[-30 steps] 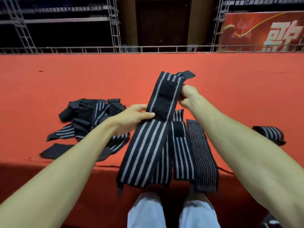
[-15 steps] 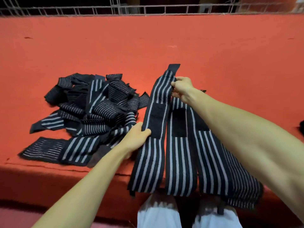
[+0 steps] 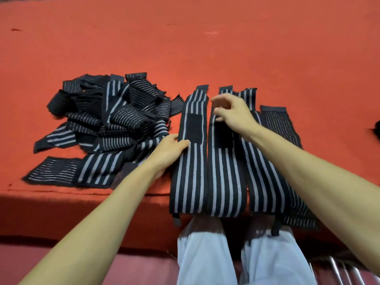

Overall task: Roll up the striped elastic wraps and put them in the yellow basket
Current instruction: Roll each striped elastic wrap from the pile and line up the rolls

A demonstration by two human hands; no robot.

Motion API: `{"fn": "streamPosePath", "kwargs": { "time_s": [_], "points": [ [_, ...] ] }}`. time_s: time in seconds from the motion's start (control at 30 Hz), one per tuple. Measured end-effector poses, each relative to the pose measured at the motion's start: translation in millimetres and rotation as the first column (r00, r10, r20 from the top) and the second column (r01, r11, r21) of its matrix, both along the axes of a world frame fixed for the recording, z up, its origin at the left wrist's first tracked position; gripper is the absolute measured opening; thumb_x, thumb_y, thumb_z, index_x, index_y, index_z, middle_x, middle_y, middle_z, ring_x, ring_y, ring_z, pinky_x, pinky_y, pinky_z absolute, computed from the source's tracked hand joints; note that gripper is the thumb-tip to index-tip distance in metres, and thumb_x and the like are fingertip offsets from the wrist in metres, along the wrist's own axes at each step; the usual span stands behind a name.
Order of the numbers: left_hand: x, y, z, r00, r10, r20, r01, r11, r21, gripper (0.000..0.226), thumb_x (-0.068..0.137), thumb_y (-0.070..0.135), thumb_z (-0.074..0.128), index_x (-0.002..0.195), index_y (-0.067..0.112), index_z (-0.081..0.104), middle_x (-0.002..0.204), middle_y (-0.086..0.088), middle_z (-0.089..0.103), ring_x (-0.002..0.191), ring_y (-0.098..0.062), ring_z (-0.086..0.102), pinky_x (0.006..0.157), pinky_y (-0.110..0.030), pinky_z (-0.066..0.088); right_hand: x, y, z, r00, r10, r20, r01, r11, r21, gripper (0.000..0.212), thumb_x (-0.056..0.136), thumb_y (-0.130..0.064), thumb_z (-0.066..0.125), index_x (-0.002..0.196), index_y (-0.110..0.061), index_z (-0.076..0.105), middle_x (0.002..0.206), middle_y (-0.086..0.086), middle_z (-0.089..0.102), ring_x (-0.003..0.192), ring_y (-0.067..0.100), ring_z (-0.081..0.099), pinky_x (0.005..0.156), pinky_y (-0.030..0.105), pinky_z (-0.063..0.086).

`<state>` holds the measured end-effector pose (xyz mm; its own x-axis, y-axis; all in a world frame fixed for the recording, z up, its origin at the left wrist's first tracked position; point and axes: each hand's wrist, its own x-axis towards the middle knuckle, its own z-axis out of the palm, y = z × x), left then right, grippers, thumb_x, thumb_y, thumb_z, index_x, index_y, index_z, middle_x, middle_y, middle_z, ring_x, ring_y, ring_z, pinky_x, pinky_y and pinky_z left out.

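Four striped wraps [image 3: 265, 182] lie flat side by side at the centre of the red table [image 3: 205, 48]. Each runs from twelve to six o'clock with its near end hanging over the table's edge, probably lined up so each can be rolled in turn. The left hand [image 3: 168, 149] rests with straight fingers on the nine o'clock border of the leftmost wrap [image 3: 191, 171], likely pinning it square. The right hand [image 3: 232, 112] hovers over the far end of the second wrap [image 3: 224, 182], fingers loosely curled and holding nothing (no contact that I can make out). The tangled pile [image 3: 111, 124] sits at ten o'clock, just beside the leftmost wrap. Bare table toward twelve o'clock leaves rolling room. The yellow basket is out of view.
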<state>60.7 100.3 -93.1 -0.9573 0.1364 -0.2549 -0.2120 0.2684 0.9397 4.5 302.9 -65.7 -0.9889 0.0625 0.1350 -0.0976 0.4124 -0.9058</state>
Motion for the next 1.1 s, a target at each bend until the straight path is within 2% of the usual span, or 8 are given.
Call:
{"fn": "streamPosePath", "kwargs": {
  "time_s": [0.13,0.23,0.47,0.6,0.7,0.8,0.93,1.1],
  "points": [
    [41,-9,6,0.996,-0.018,-0.088,0.005,0.989,-0.146,0.038,0.093,0.012,0.057,0.130,0.014,0.050,0.093,0.006,0.067,0.084,-0.006,0.065,0.080,-0.020,0.049,59,1,-4,0.991,0.108,0.074,-0.124,0.958,0.260,0.019,0.092,-0.013,0.060,0.111,-0.016,0.065,0.099,-0.005,0.065,0.093,0.013,0.060,0.082,0.028,0.050],
    [71,-17,1,0.986,-0.033,-0.165,-0.025,0.942,-0.334,0.052,0.091,0.016,0.061,0.140,0.015,0.042,0.080,0.010,0.053,0.070,-0.002,0.052,0.067,-0.022,0.040,92,6,-5,0.991,0.101,0.091,-0.131,0.898,0.421,0.009,0.094,-0.019,0.061,0.099,-0.013,0.066,0.087,-0.006,0.063,0.079,0.009,0.058,0.070,0.022,0.045],
    [121,-30,-15,0.983,0.059,-0.172,-0.113,0.939,-0.324,0.044,0.087,0.022,0.070,0.124,0.013,0.050,0.075,0.003,0.055,0.076,-0.011,0.056,0.073,-0.026,0.042,156,20,-4,0.965,0.068,0.252,-0.199,0.819,0.539,0.045,0.096,-0.033,0.059,0.070,0.002,0.068,0.059,0.009,0.069,0.042,0.018,0.064,0.043,0.025,0.051],
    [135,-33,-25,0.995,0.074,-0.067,-0.087,0.969,-0.231,0.023,0.091,0.012,0.065,0.106,-0.005,0.063,0.078,-0.007,0.061,0.068,-0.015,0.056,0.066,-0.028,0.046,170,18,-3,0.970,0.057,0.235,-0.190,0.781,0.594,0.044,0.090,-0.044,0.065,0.082,-0.001,0.070,0.064,0.010,0.071,0.049,0.019,0.067,0.050,0.029,0.056],
    [146,-32,-26,0.995,0.094,-0.036,-0.099,0.981,-0.167,0.016,0.094,0.008,0.061,0.105,-0.002,0.064,0.082,-0.011,0.067,0.057,-0.017,0.064,0.052,-0.022,0.048,172,15,-2,0.967,0.056,0.248,-0.212,0.717,0.664,0.047,0.088,-0.044,0.067,0.111,-0.003,0.065,0.083,0.014,0.073,0.062,0.025,0.070,0.067,0.040,0.061],
    [146,-34,-33,0.993,0.079,-0.089,-0.100,0.958,-0.268,0.017,0.092,0.015,0.065,0.101,0.000,0.063,0.077,-0.013,0.072,0.050,-0.020,0.068,0.043,-0.022,0.045,171,14,-2,0.955,0.067,0.290,-0.246,0.723,0.645,0.040,0.090,-0.038,0.067,0.117,-0.008,0.061,0.083,0.011,0.071,0.063,0.023,0.069,0.068,0.040,0.061],
    [136,-33,-26,0.973,-0.036,-0.228,-0.103,0.816,-0.569,0.033,0.087,0.032,0.071,0.075,0.006,0.055,0.065,-0.011,0.070,0.052,-0.021,0.067,0.053,-0.029,0.046,164,16,0,0.948,0.079,0.307,-0.262,0.741,0.619,0.029,0.091,-0.033,0.067,0.109,-0.009,0.065,0.071,0.007,0.067,0.062,0.020,0.066,0.059,0.031,0.057],
    [113,-32,3,0.958,-0.249,-0.139,-0.008,0.465,-0.885,0.050,0.087,0.060,0.057,0.068,0.013,0.053,0.082,-0.008,0.066,0.086,-0.029,0.062,0.077,-0.040,0.051,143,24,2,0.947,0.111,0.301,-0.287,0.709,0.644,0.025,0.089,-0.035,0.069,0.101,-0.014,0.072,0.105,0.006,0.069,0.102,0.022,0.061,0.088,0.034,0.051]
  ]
}}
